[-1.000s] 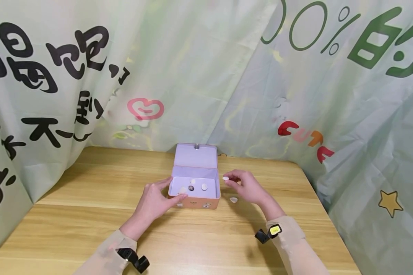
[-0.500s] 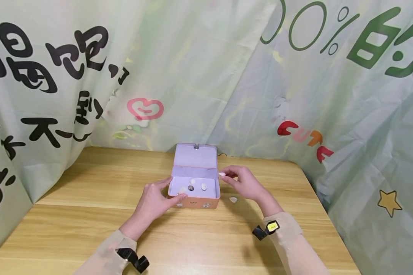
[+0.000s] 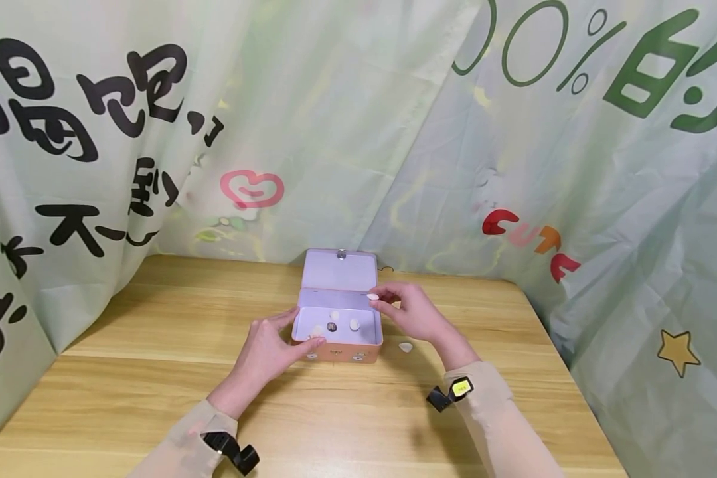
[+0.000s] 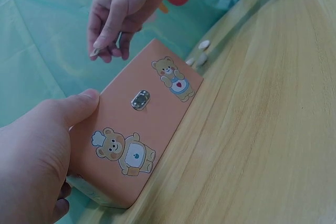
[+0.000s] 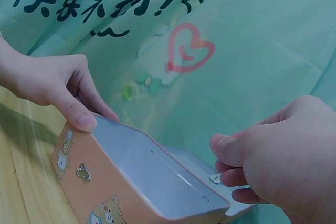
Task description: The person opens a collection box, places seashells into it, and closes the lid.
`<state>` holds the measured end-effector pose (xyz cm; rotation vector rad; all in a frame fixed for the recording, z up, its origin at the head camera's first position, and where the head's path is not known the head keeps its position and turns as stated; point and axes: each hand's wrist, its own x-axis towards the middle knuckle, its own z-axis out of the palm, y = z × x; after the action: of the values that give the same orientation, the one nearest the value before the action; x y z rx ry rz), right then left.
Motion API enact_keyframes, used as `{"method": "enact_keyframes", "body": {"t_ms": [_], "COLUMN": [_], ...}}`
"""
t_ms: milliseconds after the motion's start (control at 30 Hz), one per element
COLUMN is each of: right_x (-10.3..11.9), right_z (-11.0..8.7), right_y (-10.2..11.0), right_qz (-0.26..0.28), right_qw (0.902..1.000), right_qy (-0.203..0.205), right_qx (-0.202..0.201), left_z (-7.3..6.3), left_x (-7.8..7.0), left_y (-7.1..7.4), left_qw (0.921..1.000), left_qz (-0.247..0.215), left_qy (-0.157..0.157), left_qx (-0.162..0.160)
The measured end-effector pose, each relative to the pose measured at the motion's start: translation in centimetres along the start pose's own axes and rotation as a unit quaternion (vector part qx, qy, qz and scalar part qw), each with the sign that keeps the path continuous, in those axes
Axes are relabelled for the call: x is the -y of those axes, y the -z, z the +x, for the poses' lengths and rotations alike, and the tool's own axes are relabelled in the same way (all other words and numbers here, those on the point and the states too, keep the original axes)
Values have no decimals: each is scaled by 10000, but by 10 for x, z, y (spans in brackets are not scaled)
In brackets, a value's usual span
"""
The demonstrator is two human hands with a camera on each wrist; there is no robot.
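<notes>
An orange tin box [image 3: 345, 356] with a lilac inside and bear pictures stands on the table, its hinged lid [image 3: 340, 272] swung up at the back. My left hand [image 3: 265, 346] grips the box's left front corner, thumb over the front rim. Between thumb and fingers, my right hand [image 3: 415, 313] pinches a small white seashell [image 3: 373, 297] over the box's right back corner. Several small shells lie inside, including a pale one [image 3: 354, 324] and a dark round one [image 3: 332, 326]. The right wrist view shows the held shell [image 5: 215, 178] mostly covered by the fingers.
Another white shell [image 3: 405, 347] lies on the wooden table [image 3: 358, 425], right of the box. In the left wrist view, pale shells [image 4: 204, 45] sit beyond the box's right end. A printed curtain [image 3: 334, 133] hangs behind the table and along both sides.
My right hand has moved left and slightly away from me with the pinched shell, from beside the box to over its right back corner. The left hand and box have stayed still.
</notes>
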<state>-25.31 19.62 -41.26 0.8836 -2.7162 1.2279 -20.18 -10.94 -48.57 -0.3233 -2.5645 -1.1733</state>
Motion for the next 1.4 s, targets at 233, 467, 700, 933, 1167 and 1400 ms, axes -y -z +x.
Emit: {"method": "enact_keyframes", "body": {"t_ms": [233,467,700,933,1167,1400], "right_x": [4,4,5,6,2,-1], "right_z": [7,14,21,25,28,29], "right_y": [-7,-16,-27,-37,-47,-54], "right_qz": [135,332,376,440,444,261], "right_qw": [9997,9990,9989,9985,9980,9973], "right_qy": [182,290,184,-93,-35,176], "right_qx": [36,55,207,312,455,656], "left_z": [0,0,1,2,2,0], "left_x": [1,2,2,2,2,2], "left_y": [0,-1,-1,-1,0,0], "left_qw": [10000,10000,10000,9999,9998,9998], "left_qz": [-20,-1,42,37,34,-42], "left_qy": [-27,25,-27,-158,-174,-173], "left_qx": [-37,-43,-48,-60,-41,-46]}}
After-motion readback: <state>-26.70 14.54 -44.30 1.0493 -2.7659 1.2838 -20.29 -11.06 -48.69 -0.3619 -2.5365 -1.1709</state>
